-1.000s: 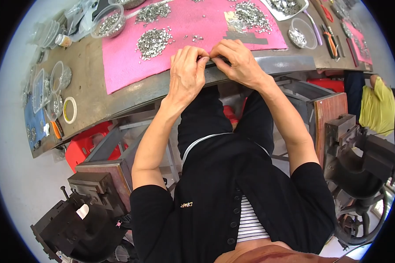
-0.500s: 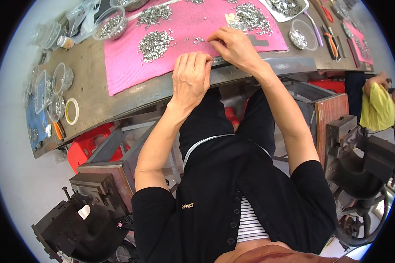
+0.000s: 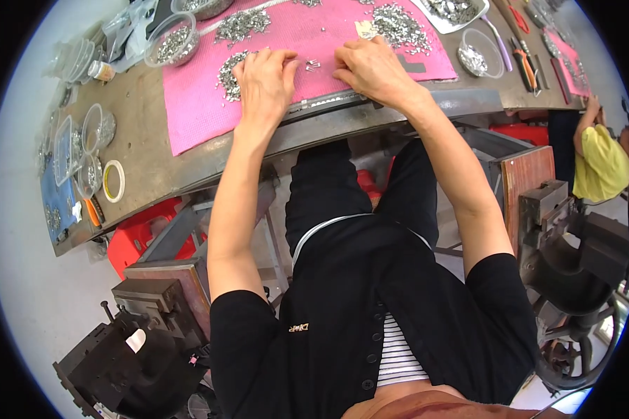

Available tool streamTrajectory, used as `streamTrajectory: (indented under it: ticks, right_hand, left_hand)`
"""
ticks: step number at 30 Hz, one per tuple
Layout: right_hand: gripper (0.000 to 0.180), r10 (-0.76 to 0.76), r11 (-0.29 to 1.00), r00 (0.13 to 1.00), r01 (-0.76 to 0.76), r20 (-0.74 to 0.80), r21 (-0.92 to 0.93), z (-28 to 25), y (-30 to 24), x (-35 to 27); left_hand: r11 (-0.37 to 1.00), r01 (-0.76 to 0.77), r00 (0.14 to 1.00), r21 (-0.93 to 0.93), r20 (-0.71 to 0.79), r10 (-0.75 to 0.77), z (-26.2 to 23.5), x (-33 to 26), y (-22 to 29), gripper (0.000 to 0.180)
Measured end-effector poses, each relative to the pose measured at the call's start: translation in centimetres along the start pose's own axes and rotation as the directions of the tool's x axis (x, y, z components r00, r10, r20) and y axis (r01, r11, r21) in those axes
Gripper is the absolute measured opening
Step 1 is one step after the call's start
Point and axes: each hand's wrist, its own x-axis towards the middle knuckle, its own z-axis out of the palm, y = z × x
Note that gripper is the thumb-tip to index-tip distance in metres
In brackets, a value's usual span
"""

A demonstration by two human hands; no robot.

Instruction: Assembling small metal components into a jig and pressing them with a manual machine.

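My left hand point(image 3: 264, 87) reaches over the near left pile of small silvery metal pieces point(image 3: 228, 75) on the pink mat point(image 3: 196, 115). Its fingers bend down over the pile's right side, the thumb a little apart; the fingertips are partly hidden. To the right, my right hand point(image 3: 376, 73) rests low over the mat near its front edge, fingers curled and pinched together. Whatever they hold is hidden. Between the hands lie a few loose metal pieces point(image 3: 312, 65). Below them, a narrow metal strip with small pieces along it point(image 3: 321, 103) lies at the bench's front edge.
More piles point(image 3: 400, 29) cover the mat's far side. Clear tubs of pieces point(image 3: 172, 45) stand at left, another tub point(image 3: 479, 56) at right by orange-handled pliers point(image 3: 528, 66). A tape roll point(image 3: 114, 181) lies left. A person in yellow point(image 3: 601, 164) is at far right.
My left hand has moved away from the strip, up and left onto the near left pile, uncovering the strip. My right hand has shifted only slightly.
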Motion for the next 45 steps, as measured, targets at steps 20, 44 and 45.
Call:
streamTrajectory:
  ticks: [20, 44, 45]
  right_hand:
    - [0.015, 0.096, 0.834, 0.994, -0.108, 0.049, 0.541, -2.3, -1.7, -3.5]
    - [0.014, 0.277, 0.785, 0.958, -0.178, -0.079, 0.594, -1.0, -1.5, -5.3]
    - [0.014, 0.288, 0.774, 0.954, -0.179, -0.085, 0.607, -0.9, -1.4, -5.3]
  left_hand:
    - [0.982, -0.146, 0.983, 0.119, 0.13, 0.131, 0.4, 1.3, -1.4, 0.011]
    - [0.961, -0.054, 0.998, -0.272, 0.005, 0.058, 0.5, -3.8, 6.9, 0.011]
    - [0.965, -0.073, 0.997, -0.253, -0.002, 0.075, 0.5, -3.8, 7.0, 0.012]
